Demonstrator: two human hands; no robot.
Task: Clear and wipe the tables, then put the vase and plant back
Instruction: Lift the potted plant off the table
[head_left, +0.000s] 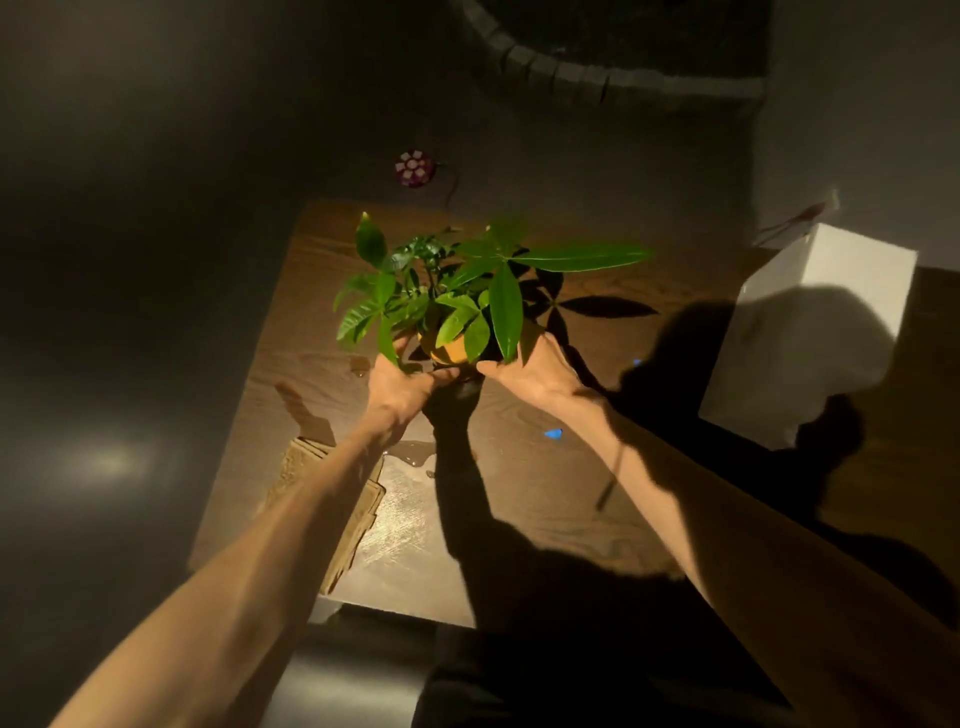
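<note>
Both of the person's arms reach out over the wooden table (519, 467), and between them they carry a leafy plant (467, 291) in a small orange pot (451, 352). The left hand (400, 382) cups the pot from the left, its fingers curled around the side and mostly lost under the leaves. The right hand (535, 366) wraps the pot from the right, thumb pointing in toward the other thumb at the near rim. The plant stands upright over the middle of the table, toward its far half; whether the pot's base touches the wood I cannot tell, since the hands and their dark shadow hide it.

A strong light from behind throws the shadows of the leaves onto the tabletop to the right of the plant. On the near left part of the table lies a tan folded cloth (358, 525), partly under the left forearm, and just beside it the wood gleams with a wet patch (410, 457). A white box (810, 332) stands at the right, near the table's right edge. Beyond the far edge, on the dim floor, sits a small pink and white round object (413, 167).
</note>
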